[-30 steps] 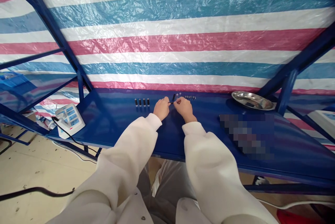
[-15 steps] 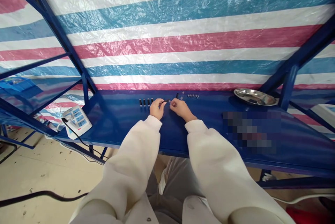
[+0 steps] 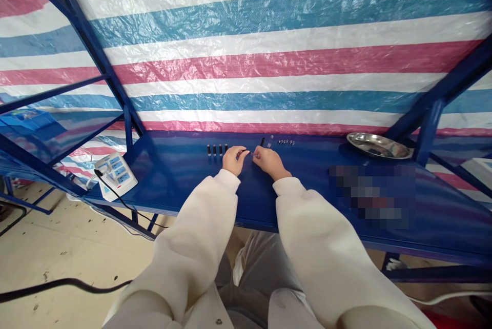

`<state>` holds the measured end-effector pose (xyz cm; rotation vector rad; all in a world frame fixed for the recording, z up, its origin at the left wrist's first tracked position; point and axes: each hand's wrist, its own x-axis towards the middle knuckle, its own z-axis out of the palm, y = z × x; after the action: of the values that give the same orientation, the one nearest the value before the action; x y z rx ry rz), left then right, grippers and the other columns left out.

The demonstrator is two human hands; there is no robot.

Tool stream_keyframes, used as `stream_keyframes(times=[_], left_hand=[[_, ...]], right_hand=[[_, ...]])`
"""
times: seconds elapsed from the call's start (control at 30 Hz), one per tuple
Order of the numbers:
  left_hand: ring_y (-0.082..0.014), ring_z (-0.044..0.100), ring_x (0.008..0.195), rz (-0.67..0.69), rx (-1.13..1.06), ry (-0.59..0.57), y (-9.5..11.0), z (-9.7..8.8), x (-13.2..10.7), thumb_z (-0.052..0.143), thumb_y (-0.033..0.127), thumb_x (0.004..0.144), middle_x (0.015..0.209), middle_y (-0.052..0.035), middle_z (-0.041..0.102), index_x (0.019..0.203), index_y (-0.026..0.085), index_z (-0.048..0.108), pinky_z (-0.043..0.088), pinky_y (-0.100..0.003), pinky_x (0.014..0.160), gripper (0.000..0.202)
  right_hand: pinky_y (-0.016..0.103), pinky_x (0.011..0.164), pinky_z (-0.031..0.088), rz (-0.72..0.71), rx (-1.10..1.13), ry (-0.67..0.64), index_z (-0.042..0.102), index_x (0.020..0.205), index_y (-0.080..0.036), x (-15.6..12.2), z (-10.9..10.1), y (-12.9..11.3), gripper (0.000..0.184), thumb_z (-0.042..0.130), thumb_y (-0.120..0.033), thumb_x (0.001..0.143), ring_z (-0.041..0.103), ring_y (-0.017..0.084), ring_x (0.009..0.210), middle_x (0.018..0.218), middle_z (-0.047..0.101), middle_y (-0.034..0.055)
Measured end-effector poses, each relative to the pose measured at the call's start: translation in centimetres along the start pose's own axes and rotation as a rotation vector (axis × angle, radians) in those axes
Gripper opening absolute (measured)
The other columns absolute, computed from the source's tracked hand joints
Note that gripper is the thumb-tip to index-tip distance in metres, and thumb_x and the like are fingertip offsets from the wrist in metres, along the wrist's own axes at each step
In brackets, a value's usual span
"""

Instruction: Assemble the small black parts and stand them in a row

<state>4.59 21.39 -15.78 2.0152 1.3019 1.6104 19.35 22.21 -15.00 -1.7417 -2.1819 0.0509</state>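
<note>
- Pinched between thumb and fingers of the left hand (image 3: 233, 160) is a thin, short black piece (image 3: 247, 151); the right hand (image 3: 268, 161) has its fingertips pressed together on a tiny pale part (image 3: 252, 153) at that piece's right end. Both lie between the hands, above the middle of the table; whether the two parts touch cannot be told.
- Nearest are grey trousers (image 3: 265, 254) and the off-white long sleeves (image 3: 194, 216) of both arms, reaching forward.
- Lower left, a thick black cable (image 3: 65, 283) crosses the cream, dark-spotted floor (image 3: 57, 247).
- Over the glossy blue metal table (image 3: 300, 196), a pixelated patch (image 3: 371, 198) hides something on the right.
- At the left end sits a white power strip with blue socket panels (image 3: 117, 174), a black cord plugged in.
- Just left of the left hand, four black cylinders with pale ends (image 3: 214, 150) form a row.
- Beyond the right hand lie a single black cylinder (image 3: 262, 141), two small clear pieces (image 3: 271, 137) and a row of small shiny metal pieces (image 3: 286, 142).
- Farther right rests a shiny oval metal tray (image 3: 378, 155).
- Behind everything hangs a red, white and blue striped plastic sheet (image 3: 249, 67).
</note>
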Motion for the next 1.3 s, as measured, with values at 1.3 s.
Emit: stream_keyframes(times=[1.3], left_hand=[[-0.0083,0.047,0.050,-0.296,-0.229,0.294,1.2,-1.5,0.3,0.037,0.050,0.086,0.054,0.0013,0.051,0.072,0.017,0.058,0.040,-0.022,0.055,0.041]], right_hand=[[0.023,0.057,0.037,-0.051,0.563,0.079,0.059,0.068,-0.017,2.0,2.5,-2.0,0.016,0.058,-0.033,0.070,0.051,0.012,0.058,0.065,0.061,0.0015]])
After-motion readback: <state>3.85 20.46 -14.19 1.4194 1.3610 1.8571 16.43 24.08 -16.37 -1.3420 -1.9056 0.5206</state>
